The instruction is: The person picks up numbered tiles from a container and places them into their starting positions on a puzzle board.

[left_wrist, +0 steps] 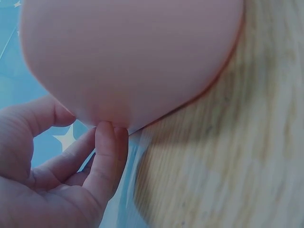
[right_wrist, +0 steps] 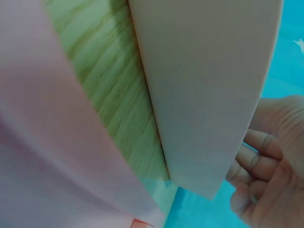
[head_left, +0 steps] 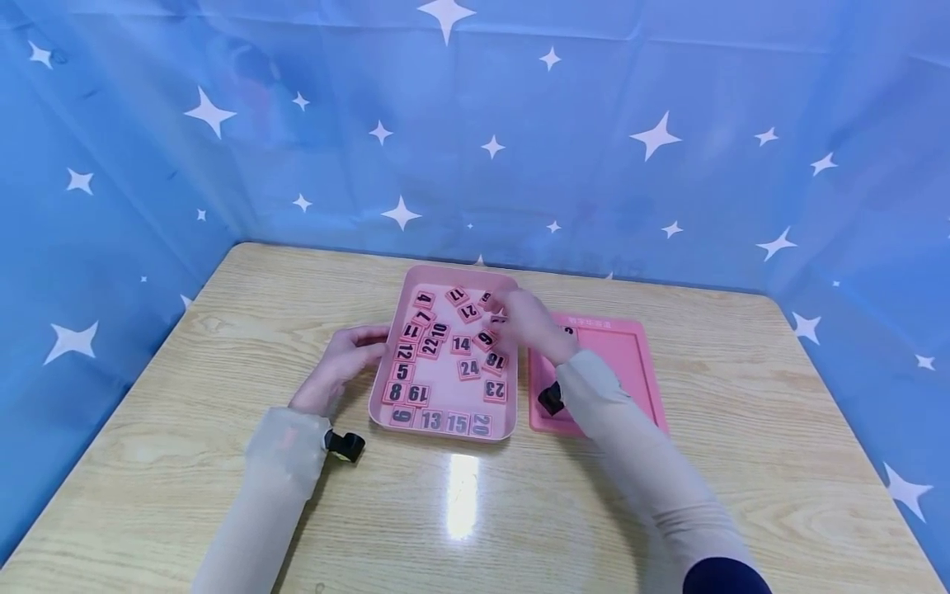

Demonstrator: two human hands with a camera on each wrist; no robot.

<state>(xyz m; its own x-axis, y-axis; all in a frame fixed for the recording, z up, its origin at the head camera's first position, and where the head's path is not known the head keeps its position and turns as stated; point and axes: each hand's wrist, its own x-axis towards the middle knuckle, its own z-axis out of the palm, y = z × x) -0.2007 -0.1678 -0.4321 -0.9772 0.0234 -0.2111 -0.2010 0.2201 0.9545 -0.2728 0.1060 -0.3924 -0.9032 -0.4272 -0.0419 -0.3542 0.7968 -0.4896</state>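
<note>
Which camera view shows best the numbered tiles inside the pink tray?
The head view: it looks down into the pink tray, so the numbered tiles are readable. The left wrist and right wrist views show only the tray's plain outer wall; no tiles appear there.

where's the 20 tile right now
In the head view, the 20 tile lies in the pink tray's near right corner, beside the 15 tile.
</note>
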